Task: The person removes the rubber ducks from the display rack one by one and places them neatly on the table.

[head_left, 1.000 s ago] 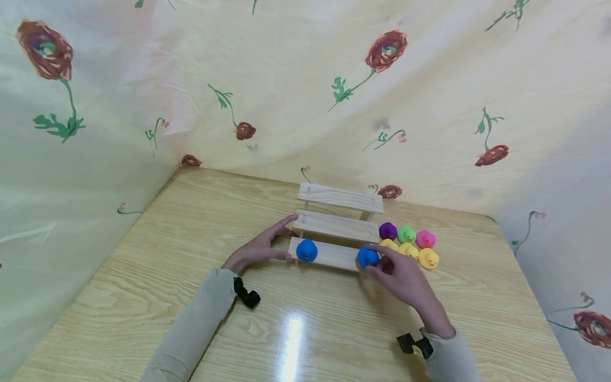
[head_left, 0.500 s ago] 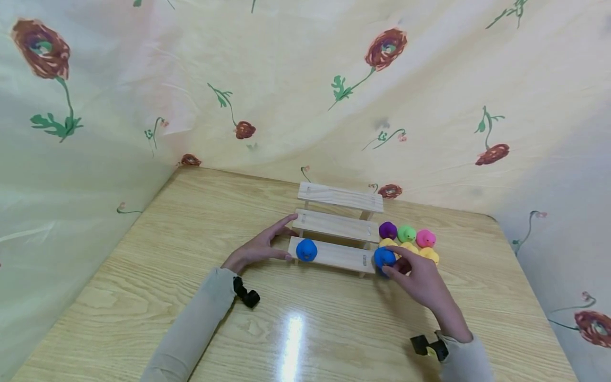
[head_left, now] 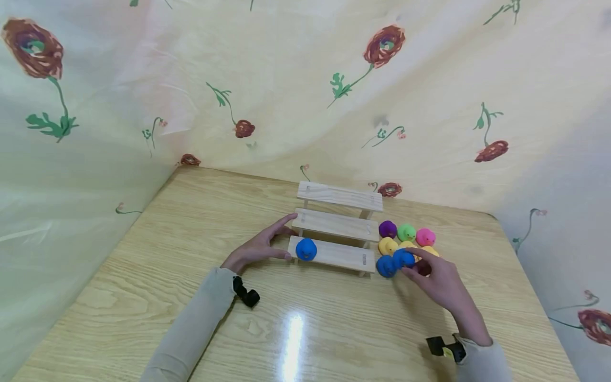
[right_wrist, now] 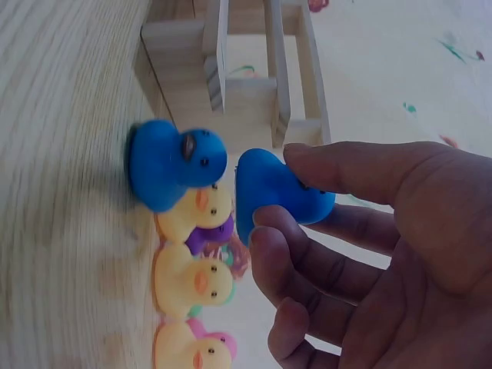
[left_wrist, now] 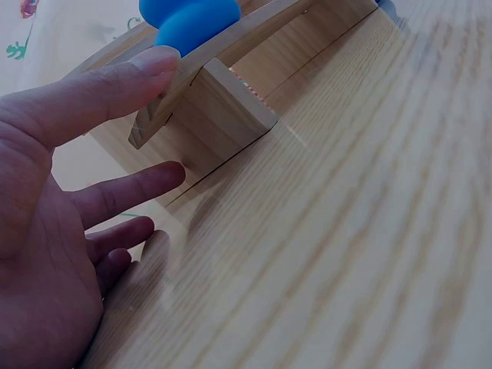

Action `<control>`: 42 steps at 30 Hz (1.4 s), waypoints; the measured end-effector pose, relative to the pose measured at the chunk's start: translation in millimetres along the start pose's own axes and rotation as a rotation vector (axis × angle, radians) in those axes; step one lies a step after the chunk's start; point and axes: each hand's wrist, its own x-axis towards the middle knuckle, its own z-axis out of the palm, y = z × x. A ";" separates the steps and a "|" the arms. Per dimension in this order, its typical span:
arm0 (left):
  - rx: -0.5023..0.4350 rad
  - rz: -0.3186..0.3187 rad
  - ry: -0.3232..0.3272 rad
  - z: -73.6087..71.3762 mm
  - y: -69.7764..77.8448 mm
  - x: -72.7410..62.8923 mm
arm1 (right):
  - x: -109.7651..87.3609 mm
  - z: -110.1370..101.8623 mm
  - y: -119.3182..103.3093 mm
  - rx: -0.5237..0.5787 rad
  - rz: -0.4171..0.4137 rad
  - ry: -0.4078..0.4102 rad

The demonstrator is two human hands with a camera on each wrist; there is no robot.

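My right hand (head_left: 441, 281) pinches a blue rubber duck (head_left: 403, 258) between thumb and fingers. In the right wrist view this held duck (right_wrist: 269, 188) is off the table and tilted. Just left of it, a second blue duck (head_left: 386, 266) stands on the table beside the rack's right end. A third blue duck (head_left: 306, 249) sits at the left end of the lowest shelf of a three-step wooden rack (head_left: 339, 257). My left hand (head_left: 260, 245) is at the rack's left end, thumb touching the lowest shelf, fingers extended; the left wrist view shows the thumb (left_wrist: 115, 96) there.
Right of the rack stand more ducks: purple (head_left: 387, 229), green (head_left: 407, 232) and pink (head_left: 426, 237) behind, yellow (head_left: 387, 245) ones in front, partly covered by the right hand. A flowered cloth (head_left: 286, 79) hangs around the wooden table (head_left: 215, 318).
The right hand has carried its blue duck from the lowest shelf's right end rightward, past the rack. The blue duck standing on the table has come into sight. The left hand stays put.
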 end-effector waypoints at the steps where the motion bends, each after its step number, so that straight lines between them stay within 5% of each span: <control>1: 0.001 0.002 -0.001 0.0 0.0 0.3 | -0.2 -0.9 2.4 -0.002 0.002 0.001; 14: -0.004 0.011 -0.005 0.6 -1.3 3.2 | -0.4 -6.9 22.9 -0.026 0.100 -0.099; 42: -0.008 0.002 0.005 -0.7 2.1 1.2 | 2.0 -4.2 28.0 0.027 0.068 -0.236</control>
